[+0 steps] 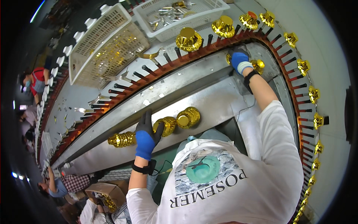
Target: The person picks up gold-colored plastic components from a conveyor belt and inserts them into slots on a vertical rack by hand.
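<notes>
My left hand (pixel 146 134), in a blue and black glove, lies over the steel ledge with fingers stretched and thumb apart. Beside its fingers is a stack of shiny gold flared cups (pixel 122 139); by the thumb is another gold stack (pixel 166 126). Further right stands a third gold stack (pixel 188 117). My right hand (pixel 239 61), gloved alike, is reached out to the far right end of the metal trough. Its fingers curl at a gold cup (pixel 228 59), mostly hidden by the glove. Another gold cup (pixel 258 66) sits right by that wrist.
A curved conveyor rail (pixel 201 54) with black-tipped pegs runs around me; several pegs carry gold cups (pixel 189 39). Beyond it stand a white basket (pixel 108 48) and a white crate (pixel 179 18) of metal parts. Co-workers are at the left, near an open cardboard box (pixel 108 192).
</notes>
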The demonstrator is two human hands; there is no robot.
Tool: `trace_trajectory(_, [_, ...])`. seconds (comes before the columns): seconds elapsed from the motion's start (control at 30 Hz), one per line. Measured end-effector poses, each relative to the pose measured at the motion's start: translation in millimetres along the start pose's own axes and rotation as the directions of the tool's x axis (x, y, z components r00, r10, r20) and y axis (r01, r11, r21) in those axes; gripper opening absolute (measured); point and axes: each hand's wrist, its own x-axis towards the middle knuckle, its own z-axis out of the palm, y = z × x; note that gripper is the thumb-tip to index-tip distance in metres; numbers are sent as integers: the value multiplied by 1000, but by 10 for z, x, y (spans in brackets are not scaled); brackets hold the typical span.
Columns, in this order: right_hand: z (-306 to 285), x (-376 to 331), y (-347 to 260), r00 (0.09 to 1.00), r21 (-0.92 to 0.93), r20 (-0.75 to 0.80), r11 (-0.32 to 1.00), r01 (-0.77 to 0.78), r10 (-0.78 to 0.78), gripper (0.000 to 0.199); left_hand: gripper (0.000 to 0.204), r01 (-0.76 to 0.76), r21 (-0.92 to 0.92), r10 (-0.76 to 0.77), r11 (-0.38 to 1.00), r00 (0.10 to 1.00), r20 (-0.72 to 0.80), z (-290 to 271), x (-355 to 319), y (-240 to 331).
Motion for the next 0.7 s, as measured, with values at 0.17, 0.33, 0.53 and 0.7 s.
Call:
trace_trajectory(0.17, [-423,-390,-271,946,210,33,928,308,-321,43,70,-20,-118,15,993,999,-46,-278,-105,26])
trace_trajectory(0.33, [-2010,-458,-1158,669,540,163,633,555,-725,47,52,-42,-208,32,977,998,-51,-386,-277,67])
trace_trajectory(0.53, [-3371,412,-2471,388,277,-883,375,885,-262,59,48,-225,-268,200,937,973,-117,-708,295,515])
trace_trajectory(0.7, [-2988,652,-2233,565,220,-750,676,703,-344,66,65,-258,108,279,960,913,-297,-1081,1167,477])
